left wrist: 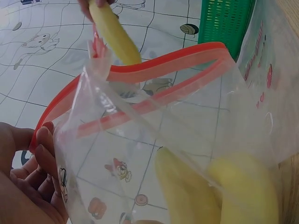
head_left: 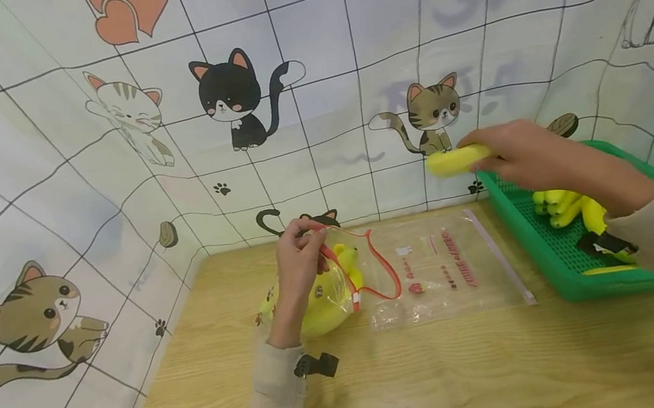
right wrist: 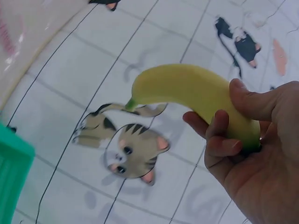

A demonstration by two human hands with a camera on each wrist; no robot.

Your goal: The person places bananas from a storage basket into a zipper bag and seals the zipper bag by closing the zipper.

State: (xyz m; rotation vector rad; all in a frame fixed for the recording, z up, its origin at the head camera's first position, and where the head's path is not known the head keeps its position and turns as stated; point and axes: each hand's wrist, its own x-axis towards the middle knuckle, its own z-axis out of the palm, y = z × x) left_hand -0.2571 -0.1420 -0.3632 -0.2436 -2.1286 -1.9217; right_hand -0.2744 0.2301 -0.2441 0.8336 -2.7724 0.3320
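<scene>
My left hand [head_left: 299, 261] pinches the red-rimmed edge of a clear zip bag [left wrist: 126, 154], whose mouth gapes open. Yellow bananas [left wrist: 187, 186] lie inside that bag, seen through its printed plastic. In my right hand [head_left: 526, 156] is a single banana [right wrist: 187, 86], gripped near one end between thumb and fingers, its other end pointing left toward the bag. The right hand hovers above the table, left of a green basket [head_left: 532, 258].
Several small bananas [head_left: 562, 204] sit in the basket on the right. A second clear bag [head_left: 439, 272] with a purple zip lies flat on the wooden table [head_left: 454, 375]. Behind stands a wall covering [head_left: 339, 117] printed with cats.
</scene>
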